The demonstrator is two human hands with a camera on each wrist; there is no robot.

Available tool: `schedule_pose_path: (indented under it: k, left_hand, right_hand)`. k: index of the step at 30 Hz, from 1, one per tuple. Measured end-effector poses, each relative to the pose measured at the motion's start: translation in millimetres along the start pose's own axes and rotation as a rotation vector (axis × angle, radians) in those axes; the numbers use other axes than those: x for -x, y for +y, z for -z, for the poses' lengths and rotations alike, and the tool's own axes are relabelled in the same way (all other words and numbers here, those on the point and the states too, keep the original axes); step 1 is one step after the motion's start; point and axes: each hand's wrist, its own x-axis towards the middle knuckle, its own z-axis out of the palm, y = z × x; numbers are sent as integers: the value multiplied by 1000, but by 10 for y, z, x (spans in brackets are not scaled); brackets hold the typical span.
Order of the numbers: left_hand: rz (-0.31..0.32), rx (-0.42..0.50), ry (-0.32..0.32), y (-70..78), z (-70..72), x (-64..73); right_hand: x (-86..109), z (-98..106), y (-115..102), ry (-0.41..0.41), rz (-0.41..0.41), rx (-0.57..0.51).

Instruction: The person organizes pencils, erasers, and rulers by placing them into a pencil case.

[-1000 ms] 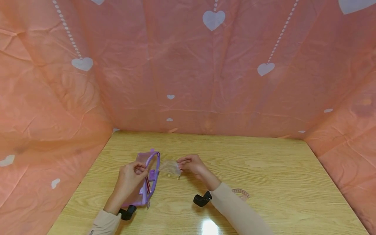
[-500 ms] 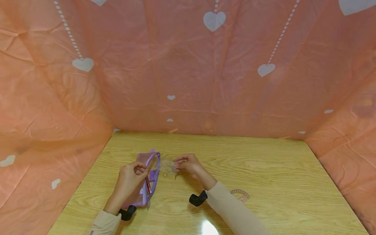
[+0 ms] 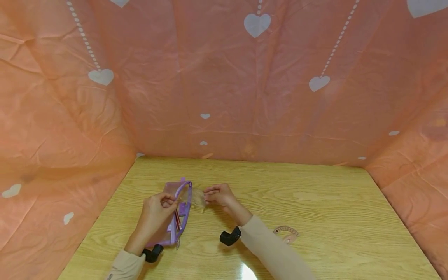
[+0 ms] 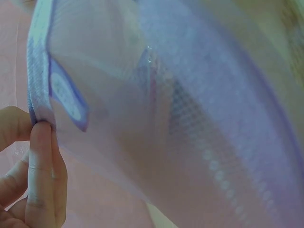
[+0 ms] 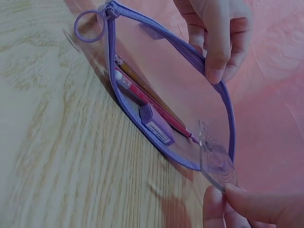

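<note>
A purple zippered pencil case (image 3: 170,187) lies at the left of the table with its mouth wide. My left hand (image 3: 156,210) pinches the rim on one side. With thumb and fingers, my right hand (image 3: 221,197) grips a clear plastic plate with fine curved markings (image 5: 219,166). One end of the plate reaches into the case mouth in the right wrist view. Inside the case are a pink-red pencil (image 5: 154,107), a yellowish pencil (image 5: 137,81) and a purple block like an eraser (image 5: 156,127). Side wall and zipper edge (image 4: 40,71) fill the left wrist view.
A pinkish protractor (image 3: 286,233) lies flat on the wooden table (image 3: 332,210), beside the right forearm. Orange cloth (image 3: 224,97) with white hearts hangs behind and at both sides. A ring-shaped zipper pull (image 5: 90,26) hangs from one end of the case.
My right hand has moved left, carrying the clear plastic plate from beside the case to its mouth. The left hand has kept its hold on the rim.
</note>
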Motion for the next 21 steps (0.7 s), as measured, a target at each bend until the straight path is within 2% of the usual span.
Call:
schedule_pose_path:
  k: [21]
  left_hand:
    - [-11,3,0,-7,-10,-3]
  right_hand:
    - [-81,-260,85,100,15,-130]
